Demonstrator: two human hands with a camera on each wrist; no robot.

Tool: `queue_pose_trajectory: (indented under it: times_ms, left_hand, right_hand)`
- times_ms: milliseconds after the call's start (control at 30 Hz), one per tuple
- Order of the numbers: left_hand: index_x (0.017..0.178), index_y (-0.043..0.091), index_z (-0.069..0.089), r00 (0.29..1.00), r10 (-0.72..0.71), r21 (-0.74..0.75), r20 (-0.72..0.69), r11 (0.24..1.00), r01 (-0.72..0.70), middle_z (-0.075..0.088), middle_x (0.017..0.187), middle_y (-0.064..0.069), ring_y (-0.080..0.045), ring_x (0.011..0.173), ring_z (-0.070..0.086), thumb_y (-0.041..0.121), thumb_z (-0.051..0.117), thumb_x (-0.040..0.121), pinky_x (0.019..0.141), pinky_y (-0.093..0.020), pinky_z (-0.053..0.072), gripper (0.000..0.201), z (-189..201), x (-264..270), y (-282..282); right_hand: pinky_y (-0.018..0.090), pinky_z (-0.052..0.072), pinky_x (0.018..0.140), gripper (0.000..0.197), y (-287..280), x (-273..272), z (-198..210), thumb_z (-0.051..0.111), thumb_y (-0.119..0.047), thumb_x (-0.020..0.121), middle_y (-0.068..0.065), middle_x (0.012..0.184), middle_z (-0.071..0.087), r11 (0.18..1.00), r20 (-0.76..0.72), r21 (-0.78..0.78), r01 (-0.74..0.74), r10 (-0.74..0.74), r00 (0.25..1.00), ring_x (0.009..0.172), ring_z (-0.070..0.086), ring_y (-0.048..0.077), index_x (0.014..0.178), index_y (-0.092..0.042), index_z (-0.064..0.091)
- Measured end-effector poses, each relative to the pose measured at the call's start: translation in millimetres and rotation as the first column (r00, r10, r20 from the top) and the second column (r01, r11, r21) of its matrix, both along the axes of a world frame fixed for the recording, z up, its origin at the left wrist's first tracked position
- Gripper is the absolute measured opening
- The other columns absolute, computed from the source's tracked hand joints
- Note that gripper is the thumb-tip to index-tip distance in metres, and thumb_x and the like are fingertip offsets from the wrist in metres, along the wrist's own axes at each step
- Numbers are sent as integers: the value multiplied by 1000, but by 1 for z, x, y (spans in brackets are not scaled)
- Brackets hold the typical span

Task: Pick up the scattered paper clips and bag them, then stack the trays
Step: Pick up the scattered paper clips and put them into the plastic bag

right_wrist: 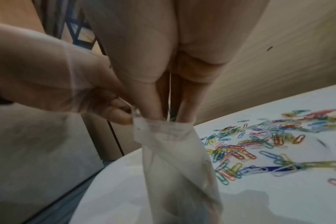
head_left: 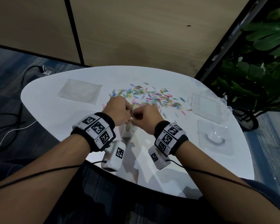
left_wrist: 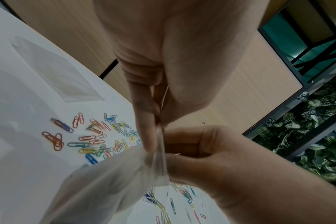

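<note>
Colourful paper clips (head_left: 152,97) lie scattered over the middle of the white table (head_left: 58,126). Just in front of them both hands meet on the top of a clear plastic bag (head_left: 128,130), which hangs down toward the table. My left hand (head_left: 127,111) pinches one side of the bag's mouth (left_wrist: 159,145). My right hand (head_left: 140,114) grips the other side, its fingertips (right_wrist: 152,109) down in the opening of the bag (right_wrist: 173,159). Two clear trays (head_left: 207,105) (head_left: 215,139) lie apart on the right. What the bag holds cannot be made out.
A flat clear packet (head_left: 80,91) lies at the table's back left. A potted plant (head_left: 257,70) stands off the right edge, and cables (head_left: 14,126) run over the floor at left. A wood-panel wall is behind the table.
</note>
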State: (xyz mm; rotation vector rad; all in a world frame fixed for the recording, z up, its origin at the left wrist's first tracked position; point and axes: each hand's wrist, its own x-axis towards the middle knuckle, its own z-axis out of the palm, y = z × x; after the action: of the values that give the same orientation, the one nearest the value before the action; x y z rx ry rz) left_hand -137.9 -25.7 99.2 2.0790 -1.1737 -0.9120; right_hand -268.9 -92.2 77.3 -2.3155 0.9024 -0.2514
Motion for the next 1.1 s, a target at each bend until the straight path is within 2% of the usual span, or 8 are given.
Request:
queue_pose_trajectory:
  times_ms: [100, 233, 300, 367, 433, 767, 967, 1100]
  left_hand:
    - [96, 1, 77, 1000, 23, -9, 3, 1000, -23, 76, 81, -19, -29, 67, 77, -1, 54, 92, 76, -40, 65, 24, 1, 6, 2]
    - [89, -5, 75, 999, 38, -11, 4, 999, -38, 75, 78, -18, -30, 67, 77, -3, 53, 90, 77, -42, 64, 22, -1, 20, 12]
    - [89, 6, 73, 999, 47, -7, -12, 999, -47, 71, 81, -13, -29, 67, 77, -2, 55, 92, 76, -45, 64, 20, -1, 27, 20]
    - [101, 4, 74, 996, 80, -2, -27, 997, -80, 70, 93, -13, -29, 69, 77, -1, 57, 93, 75, -43, 65, 19, -1, 36, 30]
    - [108, 2, 73, 995, 103, -1, -19, 995, -103, 70, 99, -13, -29, 68, 77, 0, 58, 93, 74, -41, 65, 21, -2, 49, 41]
    - [104, 4, 75, 976, 214, -32, 38, 977, -212, 75, 94, -15, -27, 68, 77, 2, 56, 95, 73, -37, 65, 22, -6, 89, 66]
    - [104, 4, 75, 975, 212, -37, 71, 977, -209, 76, 90, -15, -28, 68, 77, 3, 55, 95, 74, -40, 65, 22, -8, 88, 65]
    - [98, 6, 77, 976, 205, -25, 77, 979, -204, 76, 88, -15, -28, 68, 77, 1, 56, 94, 74, -41, 65, 22, -8, 87, 65]
  right_hand:
    - [19, 54, 79, 17, -6, 0, 6, 68, -12, 87, -1, 92, 74, 994, 63, 104, 19, -25, 998, 80, 68, 9, 101, -14, 77]
    - [35, 60, 80, 12, -44, -20, 1, 72, -17, 87, -4, 90, 76, 951, 216, 206, 231, -275, 937, 80, 72, 13, 97, -20, 77]
    - [41, 56, 92, 27, -77, -49, -18, 76, -25, 83, -1, 107, 73, 907, -77, 131, 400, -393, 916, 98, 70, 19, 109, -27, 71]
    - [40, 42, 109, 70, -101, -84, -41, 81, -38, 75, 7, 139, 55, 893, -511, -14, 449, -392, 765, 127, 53, 26, 137, -22, 52]
    - [38, 37, 112, 97, -108, -106, -65, 85, -46, 66, 12, 150, 42, 884, -679, -55, 465, -374, 631, 137, 41, 29, 146, -19, 38]
    - [26, 52, 84, 60, -57, -31, -107, 85, -24, 67, 7, 110, 67, 901, -280, 69, 428, -394, 876, 91, 61, 17, 123, -14, 63]
    - [40, 45, 105, 87, -43, 14, -107, 79, -42, 74, 11, 148, 27, 919, -303, 12, 395, -373, 877, 127, 48, 30, 146, -18, 37]
    - [39, 48, 101, 49, -45, 30, -108, 65, -30, 89, 13, 142, 37, 944, -371, -147, 297, -330, 868, 123, 51, 33, 136, -20, 54]
